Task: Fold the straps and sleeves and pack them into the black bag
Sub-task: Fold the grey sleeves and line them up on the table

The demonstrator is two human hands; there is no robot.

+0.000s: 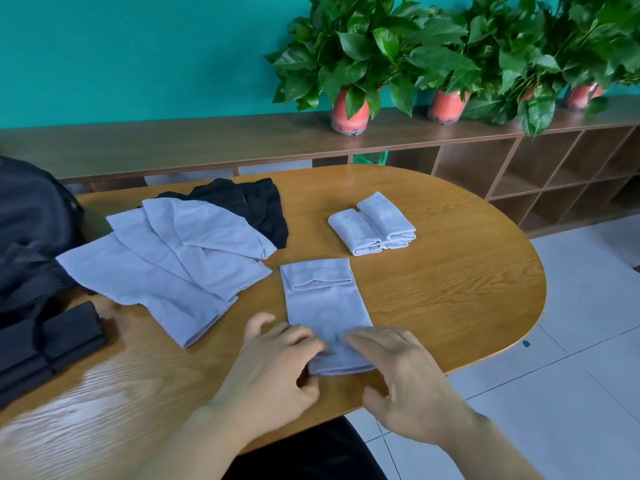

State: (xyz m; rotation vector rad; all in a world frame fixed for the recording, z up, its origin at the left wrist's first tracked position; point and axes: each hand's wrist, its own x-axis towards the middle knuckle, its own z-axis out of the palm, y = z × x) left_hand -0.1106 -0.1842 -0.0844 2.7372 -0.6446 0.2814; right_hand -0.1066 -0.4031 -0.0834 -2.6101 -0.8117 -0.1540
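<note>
One wooden table (450, 306); one black bag (31, 230); two hands, a left hand (273, 368) and a right hand (408, 382); one grey sleeve (322, 306) lying apart, partly folded; at least three flat grey sleeves (149, 282) overlapping in a pile; two folded grey bundles (353, 233), perhaps a third beneath; one black fabric heap (256, 206), pieces uncountable; at least two folded black pieces (69, 330); four potted plants (349, 109) in red pots.

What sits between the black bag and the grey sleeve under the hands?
The fanned stack of unfolded grey sleeves lies between the black bag and the grey sleeve; the head view shows it.
</note>
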